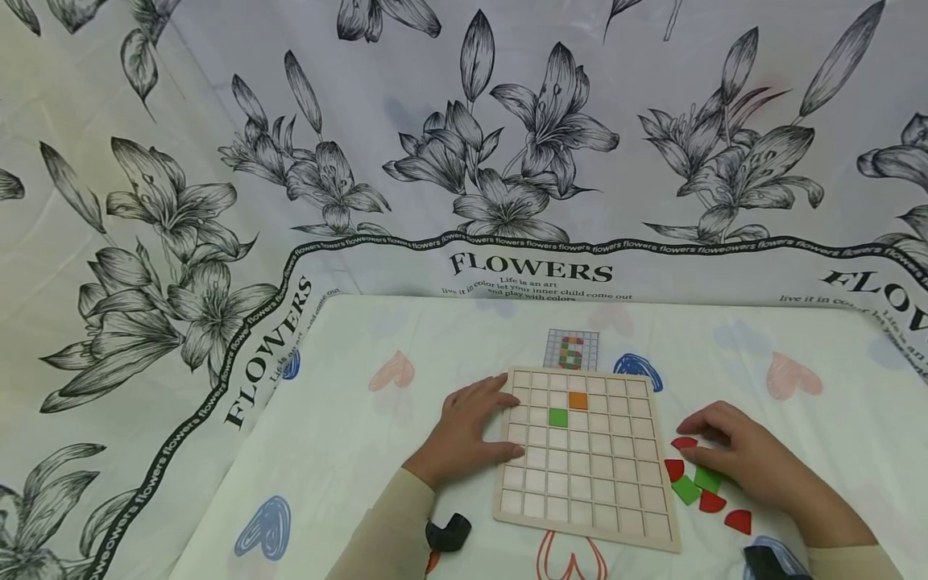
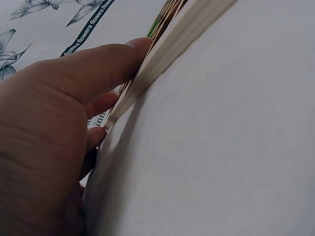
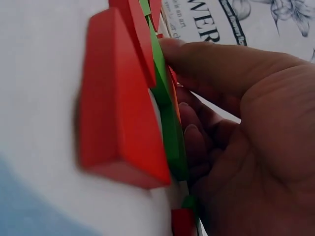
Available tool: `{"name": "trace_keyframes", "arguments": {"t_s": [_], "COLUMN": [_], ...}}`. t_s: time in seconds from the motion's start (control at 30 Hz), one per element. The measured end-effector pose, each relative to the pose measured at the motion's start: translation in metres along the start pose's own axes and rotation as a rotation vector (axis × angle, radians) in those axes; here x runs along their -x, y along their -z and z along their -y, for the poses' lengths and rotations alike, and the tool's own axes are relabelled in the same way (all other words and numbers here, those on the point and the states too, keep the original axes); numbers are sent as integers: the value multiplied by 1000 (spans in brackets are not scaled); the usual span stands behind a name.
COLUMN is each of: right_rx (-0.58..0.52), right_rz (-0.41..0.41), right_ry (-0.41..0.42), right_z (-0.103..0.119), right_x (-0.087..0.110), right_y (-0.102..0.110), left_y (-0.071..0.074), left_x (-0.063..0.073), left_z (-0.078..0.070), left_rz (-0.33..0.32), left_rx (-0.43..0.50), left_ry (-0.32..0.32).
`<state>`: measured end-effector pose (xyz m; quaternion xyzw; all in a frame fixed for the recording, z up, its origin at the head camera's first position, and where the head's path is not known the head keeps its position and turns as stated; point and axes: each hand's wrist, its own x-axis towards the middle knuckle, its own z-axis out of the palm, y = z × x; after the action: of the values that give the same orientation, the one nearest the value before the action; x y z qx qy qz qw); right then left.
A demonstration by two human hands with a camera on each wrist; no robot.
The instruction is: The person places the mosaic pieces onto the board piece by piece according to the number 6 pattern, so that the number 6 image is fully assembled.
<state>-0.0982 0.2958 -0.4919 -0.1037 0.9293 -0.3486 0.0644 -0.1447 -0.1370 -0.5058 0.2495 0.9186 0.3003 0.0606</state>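
Note:
A square wooden grid board [image 1: 589, 483] lies on the white cloth, with one orange tile [image 1: 577, 400] and one green tile [image 1: 557, 417] in its cells. My left hand [image 1: 464, 431] rests along its left edge, thumb and fingers spread; in the left wrist view the thumb [image 2: 108, 64] touches the board's edge [image 2: 162, 54]. Right of the board, my right hand [image 1: 747, 451] pinches a red round-edged block [image 1: 684, 443] between thumb and index finger. Beside and beneath that hand lie green square blocks [image 1: 685, 490] and more red blocks [image 1: 712, 502], seen close up in the right wrist view as a thick red block [image 3: 115, 103].
Behind the board lies a small grid card [image 1: 572, 350] with a coloured pattern, its lower edge at the board's top. A flower-printed cloth [image 1: 507, 161] hangs behind the table. Black wrist devices [image 1: 449, 533] show near both sleeves. A bit of red lies by the left one.

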Motion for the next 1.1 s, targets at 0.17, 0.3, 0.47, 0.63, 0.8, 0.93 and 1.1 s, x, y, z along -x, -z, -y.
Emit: {"name": "trace_keyframes", "arguments": {"t_s": [0.17,0.3,0.47,0.63,0.8,0.93,1.1], "right_rx": [-8,-26,-72,-72,-57,-55,-65], "right_rz": [11,26,51,27,6,-24,-69], "right_ry": [-3,-31,-94,-105,-112,-115,-109], "right_z": [-3,-1,2,4,6,7,8], "right_x": [0,-2,-4,-4,-3,-2,-1], "right_y": [1,1,0,-1,-1,-1,1], "left_y": [0,0,0,-1,-1,-2,-2], "left_x": [0,0,0,0,0,0,-1], "left_z": [0,1,2,2,0,0,1], "left_rz": [-4,-6,-9,-5,-2,-3,-5], "left_rx": [-2,0,5,7,14,16,8], "left_ry": [-4,-1,6,8,14,11,4]}}
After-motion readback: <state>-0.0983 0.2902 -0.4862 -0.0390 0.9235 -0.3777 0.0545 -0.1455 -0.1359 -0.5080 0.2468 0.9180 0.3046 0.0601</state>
